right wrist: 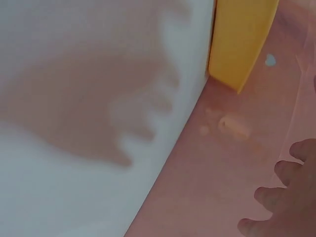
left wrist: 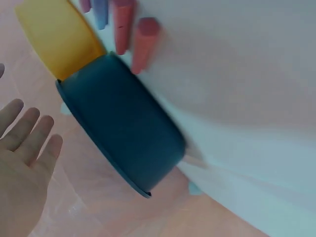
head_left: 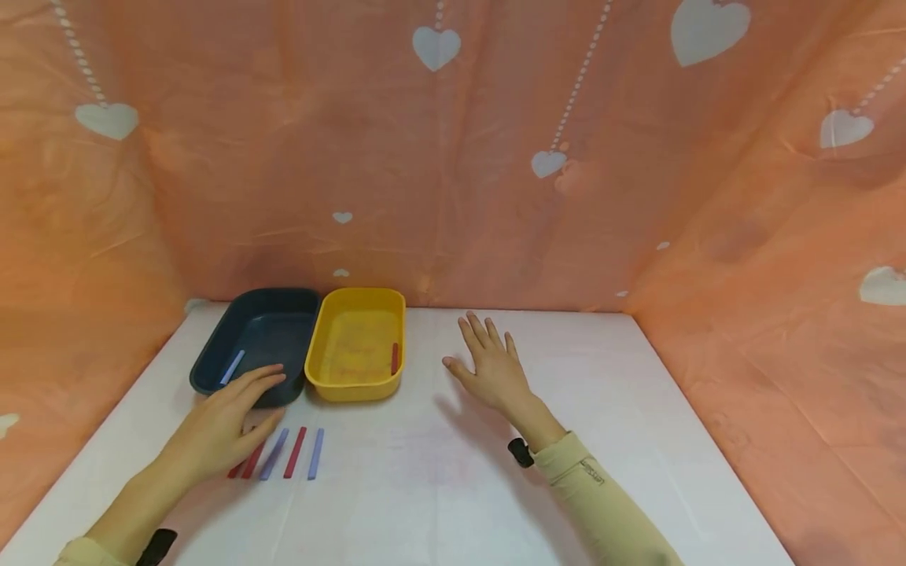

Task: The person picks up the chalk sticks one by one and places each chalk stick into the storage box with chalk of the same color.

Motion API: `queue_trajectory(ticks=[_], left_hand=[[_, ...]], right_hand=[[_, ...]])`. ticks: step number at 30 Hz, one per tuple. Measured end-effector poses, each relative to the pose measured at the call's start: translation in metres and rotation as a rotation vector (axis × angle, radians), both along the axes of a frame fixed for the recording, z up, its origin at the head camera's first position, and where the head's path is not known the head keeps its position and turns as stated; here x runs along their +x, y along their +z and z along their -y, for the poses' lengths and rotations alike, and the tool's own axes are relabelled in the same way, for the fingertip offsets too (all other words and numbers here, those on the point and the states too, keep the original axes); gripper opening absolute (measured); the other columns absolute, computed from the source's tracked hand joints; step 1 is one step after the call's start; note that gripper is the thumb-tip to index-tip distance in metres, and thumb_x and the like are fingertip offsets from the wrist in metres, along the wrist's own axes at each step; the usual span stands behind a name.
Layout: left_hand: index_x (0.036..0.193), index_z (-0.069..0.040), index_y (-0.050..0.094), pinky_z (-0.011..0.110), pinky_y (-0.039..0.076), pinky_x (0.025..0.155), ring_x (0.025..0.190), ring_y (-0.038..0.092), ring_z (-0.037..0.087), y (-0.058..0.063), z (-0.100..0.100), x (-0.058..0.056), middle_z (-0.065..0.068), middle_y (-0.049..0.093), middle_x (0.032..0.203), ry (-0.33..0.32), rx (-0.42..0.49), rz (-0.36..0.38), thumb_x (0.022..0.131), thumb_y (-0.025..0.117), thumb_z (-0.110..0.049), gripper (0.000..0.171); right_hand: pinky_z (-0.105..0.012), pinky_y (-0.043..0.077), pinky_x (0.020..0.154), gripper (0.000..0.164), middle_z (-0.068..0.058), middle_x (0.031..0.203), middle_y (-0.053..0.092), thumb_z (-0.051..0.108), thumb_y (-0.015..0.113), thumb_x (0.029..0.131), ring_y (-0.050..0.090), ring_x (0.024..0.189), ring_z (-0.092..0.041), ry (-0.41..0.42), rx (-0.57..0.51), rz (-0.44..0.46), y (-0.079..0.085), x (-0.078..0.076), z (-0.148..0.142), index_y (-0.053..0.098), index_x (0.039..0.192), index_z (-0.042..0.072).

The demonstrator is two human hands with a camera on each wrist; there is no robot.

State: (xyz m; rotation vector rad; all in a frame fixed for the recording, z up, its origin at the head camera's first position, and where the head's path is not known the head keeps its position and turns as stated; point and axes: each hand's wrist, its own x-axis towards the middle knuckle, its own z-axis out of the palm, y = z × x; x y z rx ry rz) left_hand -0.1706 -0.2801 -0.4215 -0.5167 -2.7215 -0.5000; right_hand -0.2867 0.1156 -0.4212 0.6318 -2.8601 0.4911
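Observation:
My left hand (head_left: 219, 432) hovers over the front edge of the dark blue basin (head_left: 241, 305), fingers loosely extended and holding nothing. Below its thumb lies a row of slim sticks: red ones, such as the red stick (head_left: 295, 453), and blue ones, such as the blue stick (head_left: 315, 454). The hand partly hides the row's left end. Inside the dark basin rests one blue stick (head_left: 232, 367). A red stick (head_left: 395, 358) leans at the right wall of the yellow basin (head_left: 320, 346). To the right of that basin, my right hand (head_left: 495, 373) is spread above the table, with nothing in it.
Both basins stand side by side at the back left of the white table (head_left: 566, 369). An orange curtain (head_left: 481, 196) with white hearts rises behind the table and along both sides. A dark band (head_left: 521, 453) sits at the right wrist.

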Motion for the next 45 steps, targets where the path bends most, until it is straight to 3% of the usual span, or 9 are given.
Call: queue_trajectory(ticks=[4,8,11,14,18,27,34,45], left_hand=[[0.128,-0.005,0.067,0.066,0.052,0.092,0.118,0.060,0.040,-0.004,0.003,0.008,0.015,0.061,0.132,0.006,0.023,0.003,0.086,0.084,-0.017,0.047],[0.125,-0.007,0.068,0.058,0.058,0.086,0.105,0.063,0.031,-0.007,0.006,0.013,0.012,0.063,0.123,0.049,0.026,0.095,0.087,0.083,-0.019,0.042],[0.124,-0.008,0.069,0.045,0.060,0.076,0.094,0.061,0.022,-0.009,0.010,0.013,0.008,0.063,0.116,0.065,0.006,0.165,0.088,0.083,-0.019,0.040],[0.122,-0.007,0.069,0.033,0.055,0.066,0.086,0.057,0.016,-0.012,0.014,0.012,0.003,0.061,0.109,0.061,-0.013,0.213,0.087,0.082,-0.016,0.039],[0.121,-0.004,0.069,0.025,0.047,0.061,0.081,0.053,0.012,-0.016,0.019,0.010,-0.001,0.056,0.101,0.053,-0.016,0.260,0.087,0.081,-0.013,0.037],[0.117,-0.005,0.069,0.028,0.048,0.065,0.082,0.054,0.014,-0.022,0.029,0.003,-0.003,0.052,0.095,0.038,-0.025,0.309,0.088,0.080,-0.012,0.032],[0.120,-0.003,0.068,0.028,0.046,0.066,0.084,0.053,0.016,-0.031,0.036,-0.001,-0.001,0.050,0.094,0.029,-0.015,0.393,0.090,0.078,-0.013,0.033],[0.119,-0.002,0.070,0.028,0.050,0.070,0.085,0.052,0.015,-0.038,0.044,0.004,-0.002,0.052,0.096,0.016,-0.018,0.391,0.089,0.081,-0.016,0.035]], right_hand=[[-0.061,0.011,0.125,0.078,-0.004,0.173,0.020,0.058,0.049,0.104,0.018,0.159,-0.033,0.036,0.022,0.012,-0.004,-0.003,0.016,0.026,0.166,0.016],[-0.059,0.012,0.126,0.082,-0.004,0.173,0.018,0.061,0.047,0.104,0.018,0.159,-0.030,0.080,0.046,0.036,-0.007,-0.005,0.030,0.024,0.166,0.013],[-0.057,0.013,0.126,0.083,-0.005,0.173,0.017,0.060,0.046,0.105,0.017,0.159,-0.029,0.108,0.054,0.060,-0.008,-0.005,0.040,0.022,0.166,0.011],[-0.056,0.013,0.126,0.083,-0.006,0.173,0.016,0.060,0.044,0.105,0.017,0.159,-0.030,0.129,0.072,0.075,-0.009,-0.006,0.048,0.021,0.166,0.008],[-0.055,0.013,0.127,0.085,-0.006,0.174,0.014,0.064,0.041,0.105,0.015,0.159,-0.029,0.139,0.098,0.091,-0.012,-0.010,0.058,0.020,0.166,0.008],[-0.056,0.013,0.127,0.084,-0.006,0.174,0.014,0.063,0.040,0.106,0.014,0.159,-0.029,0.145,0.112,0.123,-0.017,-0.014,0.078,0.022,0.166,0.007],[-0.056,0.014,0.127,0.084,-0.007,0.173,0.015,0.062,0.041,0.106,0.014,0.160,-0.029,0.140,0.083,0.152,-0.025,-0.012,0.092,0.022,0.166,0.007],[-0.056,0.013,0.126,0.085,-0.011,0.174,0.012,0.062,0.039,0.107,0.013,0.160,-0.029,0.149,0.033,0.141,-0.032,-0.004,0.105,0.022,0.164,0.002]])
